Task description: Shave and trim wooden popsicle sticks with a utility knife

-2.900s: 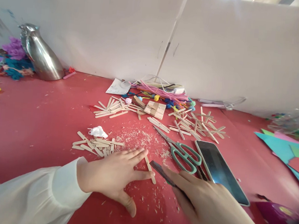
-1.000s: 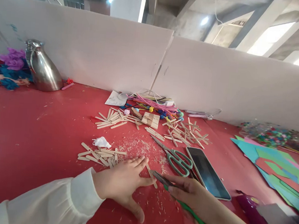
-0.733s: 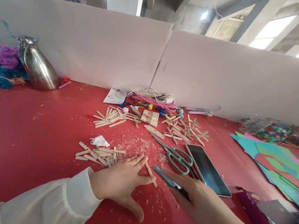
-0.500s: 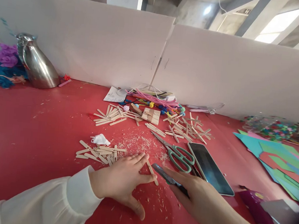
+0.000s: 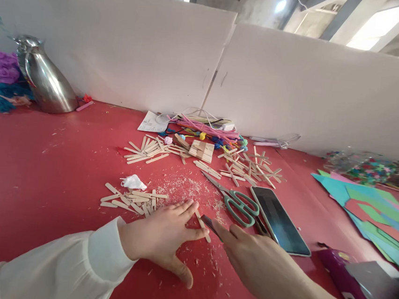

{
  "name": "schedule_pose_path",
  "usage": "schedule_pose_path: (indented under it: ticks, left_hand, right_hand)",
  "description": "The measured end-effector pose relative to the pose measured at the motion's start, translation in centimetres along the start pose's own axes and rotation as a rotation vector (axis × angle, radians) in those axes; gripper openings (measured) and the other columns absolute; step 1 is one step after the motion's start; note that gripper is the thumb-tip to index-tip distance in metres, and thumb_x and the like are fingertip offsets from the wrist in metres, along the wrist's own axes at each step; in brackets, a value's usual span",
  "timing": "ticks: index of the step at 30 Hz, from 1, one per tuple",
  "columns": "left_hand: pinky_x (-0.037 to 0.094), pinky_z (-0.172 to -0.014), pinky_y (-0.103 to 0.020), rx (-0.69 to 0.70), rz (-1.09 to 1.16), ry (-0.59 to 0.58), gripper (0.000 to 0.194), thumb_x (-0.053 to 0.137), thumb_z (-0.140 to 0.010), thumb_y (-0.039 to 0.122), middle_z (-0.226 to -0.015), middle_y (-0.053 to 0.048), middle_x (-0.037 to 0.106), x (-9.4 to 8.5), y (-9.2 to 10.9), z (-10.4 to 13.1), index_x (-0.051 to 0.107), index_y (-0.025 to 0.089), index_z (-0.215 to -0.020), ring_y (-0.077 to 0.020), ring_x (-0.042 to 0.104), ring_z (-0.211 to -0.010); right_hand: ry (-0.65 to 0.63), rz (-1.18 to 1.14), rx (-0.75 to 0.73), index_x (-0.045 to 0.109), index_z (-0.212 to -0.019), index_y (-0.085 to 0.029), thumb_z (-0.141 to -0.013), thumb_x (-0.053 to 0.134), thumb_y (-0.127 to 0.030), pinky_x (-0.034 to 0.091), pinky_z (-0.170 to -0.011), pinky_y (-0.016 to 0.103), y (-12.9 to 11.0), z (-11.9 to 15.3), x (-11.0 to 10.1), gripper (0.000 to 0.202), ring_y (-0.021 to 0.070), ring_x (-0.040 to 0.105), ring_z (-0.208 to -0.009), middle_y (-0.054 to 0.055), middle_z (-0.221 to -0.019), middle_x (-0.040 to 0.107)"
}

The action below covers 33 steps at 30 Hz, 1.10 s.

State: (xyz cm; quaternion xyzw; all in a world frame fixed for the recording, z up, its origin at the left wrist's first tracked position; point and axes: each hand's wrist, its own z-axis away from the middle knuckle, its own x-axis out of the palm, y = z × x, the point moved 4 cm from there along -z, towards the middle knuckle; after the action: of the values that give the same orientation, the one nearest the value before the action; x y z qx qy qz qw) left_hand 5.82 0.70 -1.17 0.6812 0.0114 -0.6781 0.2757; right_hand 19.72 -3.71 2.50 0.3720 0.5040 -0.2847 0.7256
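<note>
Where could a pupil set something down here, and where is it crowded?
The widest mostly bare patch of red table lies between the metal jug, the left sleeve and the near pile of sticks. A narrower strip runs between the phone and the coloured paper. Around the left hand and right hand it is crowded: wood shavings, scissors, phone.
</note>
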Motion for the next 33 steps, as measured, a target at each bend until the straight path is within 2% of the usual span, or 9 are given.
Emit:
schedule_pose_path:
  ticks: [4,7,10,12,14,17,20,25,33]
  left_hand:
    - [0.022,-0.099,-0.055,-0.004,-0.035,0.039,0.094,0.044,-0.060,0.079,-0.144,-0.019,0.013,-0.2,0.2,0.0,0.033,0.023,-0.135,-0.0394,0.012,-0.130]
    - [0.023,-0.099,-0.052,-0.003,-0.044,0.057,0.094,0.046,-0.059,0.078,-0.144,-0.019,0.015,-0.5,0.6,0.0,0.036,0.021,-0.133,-0.0392,0.013,-0.130]
    - [0.023,-0.100,-0.051,-0.009,-0.038,0.047,0.094,0.047,-0.059,0.077,-0.143,-0.019,0.017,-0.6,0.7,0.0,0.037,0.020,-0.133,-0.0386,0.014,-0.130]
    - [0.022,-0.100,-0.052,-0.019,-0.027,0.034,0.093,0.047,-0.059,0.078,-0.144,-0.018,0.016,-0.5,0.6,-0.1,0.037,0.022,-0.133,-0.0386,0.013,-0.130]
    - [0.022,-0.099,-0.053,-0.027,-0.011,0.024,0.092,0.046,-0.059,0.078,-0.145,-0.016,0.013,-0.4,0.4,-0.1,0.037,0.025,-0.132,-0.0393,0.012,-0.130]
    - [0.024,-0.097,-0.054,-0.023,0.007,0.021,0.088,0.045,-0.060,0.078,-0.145,-0.016,0.010,-0.4,0.2,-0.1,0.038,0.027,-0.132,-0.0398,0.013,-0.130]
    - [0.025,-0.097,-0.053,-0.018,0.001,0.038,0.085,0.043,-0.062,0.078,-0.145,-0.016,0.011,-0.4,0.1,0.0,0.040,0.026,-0.130,-0.0395,0.013,-0.130]
    - [0.025,-0.098,-0.053,-0.017,-0.014,0.031,0.086,0.043,-0.062,0.078,-0.145,-0.016,0.014,-0.4,0.1,0.1,0.040,0.026,-0.130,-0.0400,0.017,-0.129]
    - [0.025,-0.096,-0.054,-0.014,0.000,0.035,0.087,0.045,-0.061,0.077,-0.144,-0.018,0.016,-0.5,0.2,0.0,0.041,0.024,-0.130,-0.0400,0.017,-0.129]
  right_hand:
    - [-0.152,0.144,-0.064,0.055,-0.117,-0.007,-0.055,0.052,0.004,0.050,-0.045,0.028,-1.1,-0.6,-0.2,0.063,0.0244,0.066,-0.075,0.020,-0.119,0.055]
    - [-0.141,-0.022,-0.066,0.054,-0.118,-0.007,-0.058,0.052,0.002,0.049,-0.052,0.029,-0.5,-1.0,-1.0,0.061,0.0237,0.064,-0.075,0.019,-0.109,0.062]
    - [-0.112,-0.512,0.116,0.055,-0.118,-0.017,-0.074,0.040,-0.006,0.045,-0.053,0.025,1.6,-1.1,-1.1,0.047,0.0146,0.059,-0.061,0.005,-0.077,0.066]
    - [-0.192,-0.924,0.250,0.055,-0.117,-0.024,-0.080,0.039,-0.017,0.036,-0.041,0.021,2.8,-0.8,0.3,0.041,0.0086,0.044,-0.041,-0.005,-0.054,0.053]
    - [-0.272,-1.308,0.356,0.053,-0.120,-0.022,-0.081,0.042,-0.029,0.028,-0.034,0.019,3.3,-0.3,2.3,0.041,0.0062,0.030,-0.034,-0.009,-0.045,0.036]
    - [-0.297,-1.596,0.475,0.043,-0.129,-0.017,-0.080,0.043,-0.039,0.025,-0.031,0.019,3.4,0.6,5.0,0.053,0.0072,0.029,-0.030,-0.011,-0.039,0.032]
    - [-0.167,-1.468,0.492,0.043,-0.130,-0.017,-0.081,0.043,-0.040,0.029,-0.034,0.020,3.4,1.3,5.5,0.054,0.0081,0.036,-0.033,-0.009,-0.042,0.039]
    - [0.093,-0.955,0.339,0.046,-0.128,-0.027,-0.084,0.040,-0.031,0.045,-0.052,0.024,3.0,1.6,2.5,0.045,0.0132,0.054,-0.055,-0.002,-0.064,0.063]
    - [0.108,-0.650,0.217,0.044,-0.128,-0.028,-0.087,0.033,-0.025,0.051,-0.069,0.031,2.1,1.1,1.6,0.043,0.0178,0.064,-0.084,0.004,-0.103,0.067]
